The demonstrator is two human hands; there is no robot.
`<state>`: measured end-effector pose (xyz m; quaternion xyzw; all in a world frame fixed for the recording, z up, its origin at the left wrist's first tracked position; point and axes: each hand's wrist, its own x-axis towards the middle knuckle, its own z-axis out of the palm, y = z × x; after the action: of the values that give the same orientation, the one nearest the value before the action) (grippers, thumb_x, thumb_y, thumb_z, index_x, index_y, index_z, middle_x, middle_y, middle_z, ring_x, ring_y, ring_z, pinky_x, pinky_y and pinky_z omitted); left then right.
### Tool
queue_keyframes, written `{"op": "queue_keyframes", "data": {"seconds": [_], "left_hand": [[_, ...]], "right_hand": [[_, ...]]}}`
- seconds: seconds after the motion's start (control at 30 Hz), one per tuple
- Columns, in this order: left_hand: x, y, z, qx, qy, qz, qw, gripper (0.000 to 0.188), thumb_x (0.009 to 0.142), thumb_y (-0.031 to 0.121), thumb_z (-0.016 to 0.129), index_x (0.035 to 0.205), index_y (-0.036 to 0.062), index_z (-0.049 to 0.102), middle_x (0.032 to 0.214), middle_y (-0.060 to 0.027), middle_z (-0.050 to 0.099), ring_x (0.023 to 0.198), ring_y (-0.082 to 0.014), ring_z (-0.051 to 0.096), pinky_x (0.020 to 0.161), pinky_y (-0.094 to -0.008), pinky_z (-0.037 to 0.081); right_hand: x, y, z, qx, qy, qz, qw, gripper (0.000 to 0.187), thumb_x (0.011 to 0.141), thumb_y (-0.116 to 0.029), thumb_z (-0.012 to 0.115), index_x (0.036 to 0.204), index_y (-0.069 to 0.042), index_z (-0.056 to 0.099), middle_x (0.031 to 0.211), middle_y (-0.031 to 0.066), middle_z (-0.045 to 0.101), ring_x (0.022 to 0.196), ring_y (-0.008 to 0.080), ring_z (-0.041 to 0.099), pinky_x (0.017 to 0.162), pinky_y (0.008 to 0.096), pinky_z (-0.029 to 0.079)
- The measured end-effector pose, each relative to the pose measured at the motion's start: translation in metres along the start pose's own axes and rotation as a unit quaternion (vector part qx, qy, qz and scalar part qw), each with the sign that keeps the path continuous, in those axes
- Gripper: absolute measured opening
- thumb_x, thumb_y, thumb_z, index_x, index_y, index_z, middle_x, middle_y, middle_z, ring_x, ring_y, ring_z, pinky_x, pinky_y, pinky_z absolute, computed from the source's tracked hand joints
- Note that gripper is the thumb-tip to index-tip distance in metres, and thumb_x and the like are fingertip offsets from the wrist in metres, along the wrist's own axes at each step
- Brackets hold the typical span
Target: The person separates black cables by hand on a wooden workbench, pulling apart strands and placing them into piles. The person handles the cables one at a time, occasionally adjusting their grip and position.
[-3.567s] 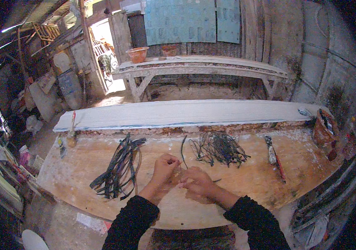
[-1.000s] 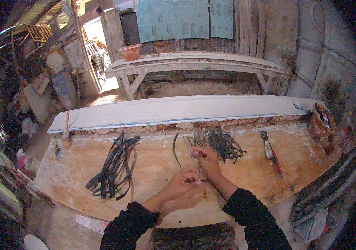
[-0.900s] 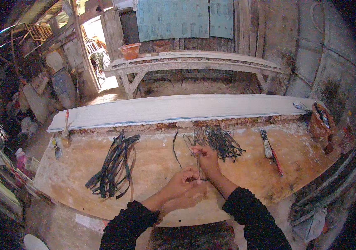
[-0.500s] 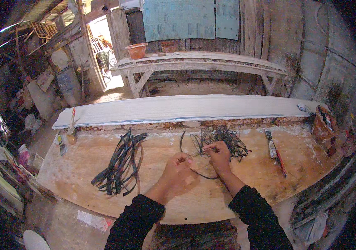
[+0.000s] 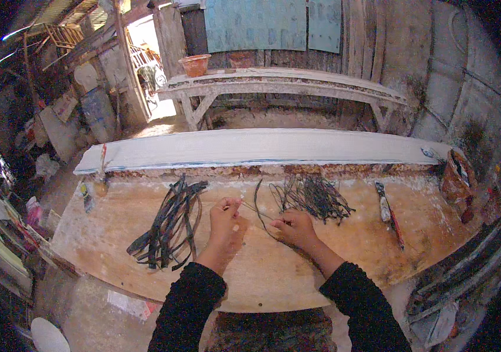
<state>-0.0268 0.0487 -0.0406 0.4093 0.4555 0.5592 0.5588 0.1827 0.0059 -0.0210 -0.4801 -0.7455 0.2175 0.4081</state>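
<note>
Left hand (image 5: 225, 218) and right hand (image 5: 294, 227) have separated — strand (image 5: 254, 209) spans the gap, its length exposed. Each grip: pinched narrow, holding strand above counter (image 5: 244, 287), 8 o'clock from tangle (image 5: 316, 198).

Desk (image 5: 256, 276): wood, pale, smooth, mostly matt; whitish smears toward far edge. Flat strips (image 5: 168, 220), left: black, plastic-like, slight sheen on folds. Strand bundle (image 5: 320, 199), right: dark, fine, matt, wiry-looking. Held strand (image 5: 256, 210): too thin to tell material. Long slab (image 5: 262, 146), far: white, matt, smooth top, rough crumbly brown near edge. Sleeves (image 5: 189, 299): black cloth, matt, crinkled. Bowl (image 5: 195, 66), far left: orange-brown, dusty; clay or plastic, cannot tell.
</note>
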Motion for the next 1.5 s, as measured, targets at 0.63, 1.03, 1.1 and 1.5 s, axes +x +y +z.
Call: {"op": "queue_keyframes", "data": {"seconds": [0.63,1.03,1.1,1.5], "left_hand": [[-0.02,0.013,0.026,-0.077,0.024,-0.012,0.997,0.012,0.088,0.021,0.057,0.085,0.011,0.051,0.061,0.0015,0.042,0.043,-0.0093,0.042,0.036,-0.0236,0.032],[-0.019,0.011,0.019,-0.022,-0.033,0.004,0.999,0.013,0.089,0.019,0.055,0.1,0.0163,0.049,0.067,0.0012,0.044,0.055,-0.0114,0.046,0.051,-0.0299,0.045],[-0.003,-0.006,0.004,0.023,-0.051,0.044,0.997,0.015,0.088,0.018,0.056,0.101,0.0138,0.05,0.069,0.0004,0.045,0.057,-0.0116,0.048,0.051,-0.0285,0.045],[-0.005,-0.018,0.008,0.031,-0.103,0.074,0.991,0.017,0.087,0.01,0.054,0.103,0.0101,0.052,0.071,-0.0061,0.054,0.044,-0.0111,0.044,0.036,-0.0232,0.032]], "right_hand": [[-0.017,-0.05,-0.01,-0.201,0.043,-0.26,0.943,0.015,0.073,-0.022,0.066,0.069,-0.011,0.056,0.064,0.0029,0.05,0.062,0.0223,0.053,0.056,0.0354,0.035],[0.002,-0.008,-0.025,-0.285,0.181,-0.11,0.935,0.014,0.075,-0.023,0.067,0.071,-0.01,0.065,0.076,0.0047,0.056,0.079,0.0237,0.052,0.069,0.0388,0.037],[0.005,-0.003,-0.024,-0.309,0.182,-0.06,0.931,0.016,0.075,-0.027,0.066,0.073,-0.011,0.066,0.08,0.005,0.058,0.081,0.0245,0.052,0.07,0.0401,0.037],[0.001,-0.013,-0.032,-0.215,-0.037,-0.075,0.973,0.021,0.071,-0.024,0.068,0.082,-0.007,0.063,0.085,0.0088,0.057,0.083,0.0278,0.056,0.07,0.0392,0.044]]}}
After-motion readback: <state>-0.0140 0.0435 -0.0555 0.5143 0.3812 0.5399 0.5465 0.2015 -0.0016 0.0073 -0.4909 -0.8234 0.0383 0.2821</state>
